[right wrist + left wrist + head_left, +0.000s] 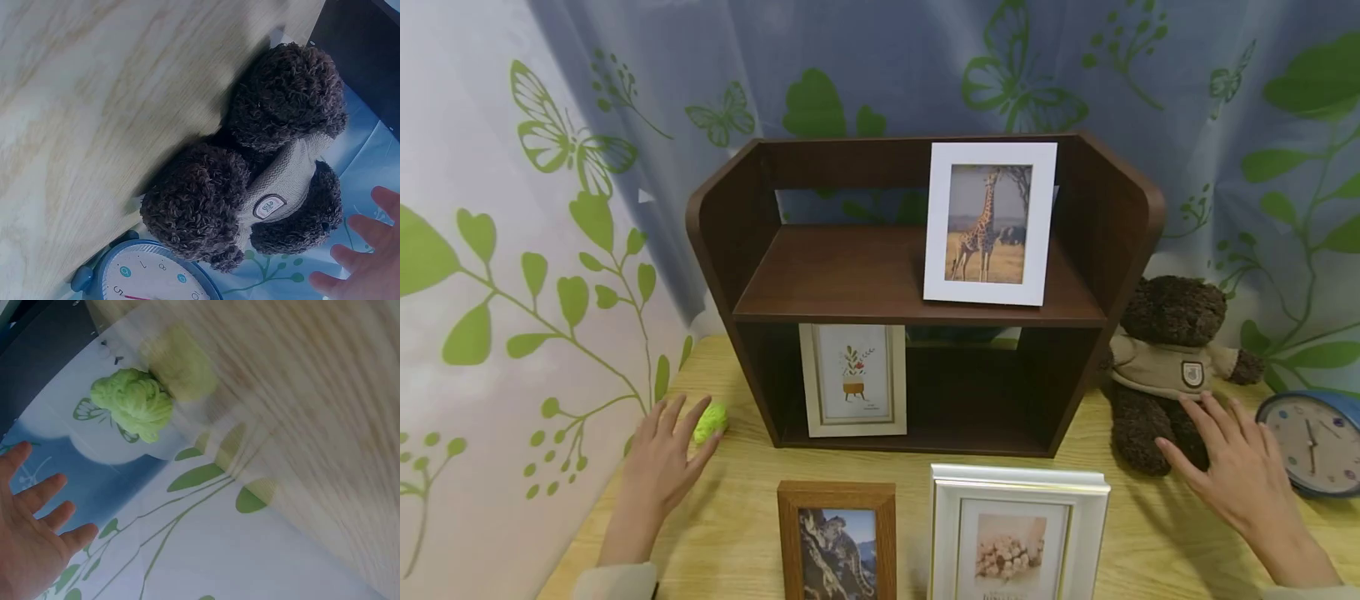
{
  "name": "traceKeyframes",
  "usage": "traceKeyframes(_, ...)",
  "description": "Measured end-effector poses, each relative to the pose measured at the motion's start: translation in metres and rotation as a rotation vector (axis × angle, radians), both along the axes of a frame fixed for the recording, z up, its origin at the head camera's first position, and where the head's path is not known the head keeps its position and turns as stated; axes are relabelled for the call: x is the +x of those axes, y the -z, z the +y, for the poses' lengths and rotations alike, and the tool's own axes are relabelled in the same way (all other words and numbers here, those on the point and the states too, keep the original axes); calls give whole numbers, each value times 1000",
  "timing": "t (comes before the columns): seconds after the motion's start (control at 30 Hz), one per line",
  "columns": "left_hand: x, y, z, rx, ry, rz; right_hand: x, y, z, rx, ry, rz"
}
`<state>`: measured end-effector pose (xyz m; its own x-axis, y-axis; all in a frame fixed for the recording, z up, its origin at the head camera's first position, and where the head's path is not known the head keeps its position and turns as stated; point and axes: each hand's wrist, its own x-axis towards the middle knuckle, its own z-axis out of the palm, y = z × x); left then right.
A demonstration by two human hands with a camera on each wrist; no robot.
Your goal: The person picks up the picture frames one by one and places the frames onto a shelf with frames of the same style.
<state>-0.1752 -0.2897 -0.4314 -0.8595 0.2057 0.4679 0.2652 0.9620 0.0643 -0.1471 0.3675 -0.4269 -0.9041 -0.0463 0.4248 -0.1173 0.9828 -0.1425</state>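
Fingers of the left hand are spread wide, holding nothing; the ball sits on the counter just right of them, roughly round, so with no clear long axis. The right hand is likewise spread and bare; the bear is ahead and left of it, long axis upright, the clock to its right. The ball is nearer the left hand, the bear the right. Count: one ball, one bear, one clock, one shelf, four frames (two in the shelf, two before it).
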Motion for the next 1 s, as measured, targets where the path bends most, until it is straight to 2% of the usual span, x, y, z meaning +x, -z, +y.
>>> traceKeyframes(0.1, -3, 0, 4, 13, 11, 37, -1, -1, 0, -19, -16, 26)
traceKeyframes(0.27, -7, -4, 16, 119, 36, 46, -3, 1, -1, -68, -91, 174)
traceKeyframes(0.43, -9, -7, 27, 281, 62, -41, -3, 3, -4, -141, -210, 306)
traceKeyframes(0.53, -11, -10, 33, 379, 65, -117, -2, 4, -8, -182, -262, 345)
traceKeyframes(0.63, -14, -13, 38, 455, 76, -150, 1, 5, -13, -217, -289, 354)
traceKeyframes(0.73, -18, -15, 43, 519, 109, -115, 4, 5, -18, -251, -318, 355)
traceKeyframes(0.87, -21, -16, 51, 575, 157, -9, 5, 6, -23, -287, -394, 383)
traceKeyframes(1.0, -23, -17, 57, 605, 158, 40, 10, 6, -30, -285, -444, 391)
